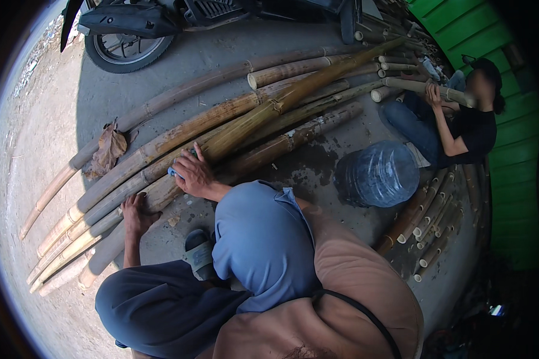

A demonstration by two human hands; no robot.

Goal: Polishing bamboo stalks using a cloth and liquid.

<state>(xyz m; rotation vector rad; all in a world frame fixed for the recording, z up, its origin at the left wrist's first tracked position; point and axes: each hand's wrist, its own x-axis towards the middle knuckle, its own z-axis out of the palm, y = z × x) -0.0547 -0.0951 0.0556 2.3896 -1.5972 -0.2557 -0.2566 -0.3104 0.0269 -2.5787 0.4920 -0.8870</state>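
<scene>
A long brown-yellow bamboo pole [241, 133] slants from near my left knee up to the far right, over other poles. My left hand [139, 215] grips its near end, fingers curled over the top and thumb along the side. Farther up the same pole, my right hand [193, 175] presses a small blue thing [173, 172] onto the surface. Most of that blue thing is hidden under my fingers, so its kind is unclear. The pole looks wet and shiny beyond my right hand. Several more bamboo poles [179, 128] lie side by side just beyond it.
A large clear plastic water jug [377, 173] lies to the right, near cut bamboo pieces [428, 218]. A seated person [461, 122] holds a bamboo length by a green wall [512, 197]. A motorcycle [161, 24] stands beyond; a dry leaf [109, 149] rests on the poles.
</scene>
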